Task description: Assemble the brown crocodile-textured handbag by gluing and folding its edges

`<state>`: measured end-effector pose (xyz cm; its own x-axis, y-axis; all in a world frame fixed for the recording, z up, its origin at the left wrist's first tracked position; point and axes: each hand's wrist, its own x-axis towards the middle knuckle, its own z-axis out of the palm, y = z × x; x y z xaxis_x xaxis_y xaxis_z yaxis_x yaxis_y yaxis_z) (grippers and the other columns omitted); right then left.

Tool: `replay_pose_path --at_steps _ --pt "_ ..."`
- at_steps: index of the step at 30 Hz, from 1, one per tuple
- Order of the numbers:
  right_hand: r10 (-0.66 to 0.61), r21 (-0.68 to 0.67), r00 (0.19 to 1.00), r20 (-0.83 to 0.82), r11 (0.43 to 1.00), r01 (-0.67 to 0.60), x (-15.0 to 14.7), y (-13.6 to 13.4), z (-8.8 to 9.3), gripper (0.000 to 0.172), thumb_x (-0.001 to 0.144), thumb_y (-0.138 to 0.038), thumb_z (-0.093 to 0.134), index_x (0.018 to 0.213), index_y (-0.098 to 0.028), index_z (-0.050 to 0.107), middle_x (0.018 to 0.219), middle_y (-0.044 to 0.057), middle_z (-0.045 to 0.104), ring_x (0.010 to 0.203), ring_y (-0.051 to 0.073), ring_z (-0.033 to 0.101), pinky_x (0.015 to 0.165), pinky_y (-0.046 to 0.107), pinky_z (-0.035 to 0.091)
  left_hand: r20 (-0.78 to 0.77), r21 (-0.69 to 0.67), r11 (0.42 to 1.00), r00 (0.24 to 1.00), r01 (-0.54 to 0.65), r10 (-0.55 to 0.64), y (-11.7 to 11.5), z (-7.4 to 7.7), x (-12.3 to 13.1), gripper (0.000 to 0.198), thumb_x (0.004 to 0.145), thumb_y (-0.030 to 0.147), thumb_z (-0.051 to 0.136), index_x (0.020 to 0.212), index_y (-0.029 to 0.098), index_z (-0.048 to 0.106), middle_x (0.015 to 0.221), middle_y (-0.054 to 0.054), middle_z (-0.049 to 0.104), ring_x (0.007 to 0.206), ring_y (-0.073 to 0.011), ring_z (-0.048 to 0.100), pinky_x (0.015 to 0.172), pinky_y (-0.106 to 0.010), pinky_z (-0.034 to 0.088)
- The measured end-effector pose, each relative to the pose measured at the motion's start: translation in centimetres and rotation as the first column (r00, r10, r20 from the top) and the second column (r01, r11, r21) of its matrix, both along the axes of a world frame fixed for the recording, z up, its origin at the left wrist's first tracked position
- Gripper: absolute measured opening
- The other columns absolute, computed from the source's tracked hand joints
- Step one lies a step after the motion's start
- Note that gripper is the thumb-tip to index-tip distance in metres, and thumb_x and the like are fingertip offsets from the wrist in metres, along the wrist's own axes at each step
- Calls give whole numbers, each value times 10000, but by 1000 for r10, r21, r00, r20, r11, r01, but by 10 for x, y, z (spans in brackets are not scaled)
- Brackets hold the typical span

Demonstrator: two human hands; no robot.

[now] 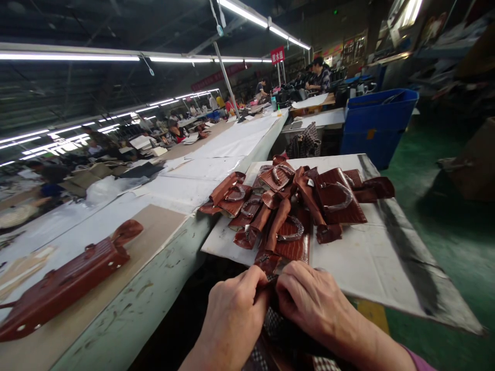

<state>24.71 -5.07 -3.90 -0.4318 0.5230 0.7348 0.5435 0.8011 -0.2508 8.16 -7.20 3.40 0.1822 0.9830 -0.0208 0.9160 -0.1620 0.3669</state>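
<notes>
My left hand (234,317) and my right hand (319,304) are close together at the bottom centre, both closed in a pinch. Whatever is between the fingers is dark and mostly hidden, so I cannot make it out. Black-and-white checked cloth (274,324) shows below and between my hands. Just beyond the fingertips lies a heap of reddish-brown crocodile-pattern handbag parts (336,190), several with handles wrapped in clear plastic. A white board (348,257) carries this heap. On the left table, a brown leather bag (73,278) rests on its side, with metal studs along its base.
A long worktable (216,149) covered in white sheets runs away to the left. Behind the board stands a blue bin (377,123), with checked fabric (307,141) beside it. Green floor (448,237) lies to the right. Other people work farther back.
</notes>
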Motion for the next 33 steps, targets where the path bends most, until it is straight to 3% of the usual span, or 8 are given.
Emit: replay_pose_path --at_steps 8,15,17,19,22,26,29,33 --pt "-40 -53 999 -1 998 40 -2 -1 -2 186 963 -102 444 816 -152 545 761 31 512 678 165 471 503 282 326 17 -2 1000 999 30 -30 4 -1 1 185 861 89 548 724 214 548 703 32 657 590 -139 584 579 -231 376" --pt "-78 -183 988 -137 982 52 -11 3 3 158 922 -94 483 808 -168 563 839 54 564 769 186 518 599 274 436 73 -10 999 997 37 -37 5 -1 -4 187 841 68 550 722 212 531 715 29 645 618 -145 583 590 -233 388" --pt "-41 -228 980 -196 974 -5 -13 4 3 139 892 -75 490 832 -176 563 945 73 600 855 199 557 638 273 463 92 -18 999 995 36 -34 5 1 -6 168 837 70 559 748 212 543 733 30 649 633 -146 588 600 -232 393" --pt "36 -302 969 -245 947 -112 -13 5 3 157 852 -41 484 831 -183 546 913 53 625 799 169 588 622 248 463 112 -29 999 993 39 -36 5 1 -8 140 825 87 588 773 213 557 733 33 647 640 -146 588 607 -230 398" --pt "75 -484 947 -311 845 -226 -13 4 4 177 787 -33 505 842 -199 528 756 -19 626 639 120 581 599 228 445 138 -31 997 989 64 -59 5 1 -13 121 815 103 609 775 212 576 721 38 639 629 -136 576 595 -219 392" --pt "-48 -716 895 -444 619 -322 -10 6 15 219 736 -68 560 889 -207 489 742 -41 643 643 117 595 600 218 449 175 28 987 972 155 -158 6 -5 -19 131 838 100 570 762 206 586 697 43 623 595 -109 541 567 -200 367" --pt "-73 -767 853 -517 482 -424 -7 10 20 209 735 -71 577 861 -202 474 726 -47 640 613 103 559 576 207 426 198 57 983 964 172 -180 5 -9 -21 147 831 112 571 711 195 559 644 52 575 559 -94 496 536 -195 343" --pt "-47 -762 786 -616 290 -579 0 18 14 169 811 -193 656 855 -180 494 769 -14 668 666 118 575 596 218 426 213 -17 997 974 82 -76 6 -7 -18 184 822 145 595 660 192 524 596 66 517 540 -90 457 517 -196 334"
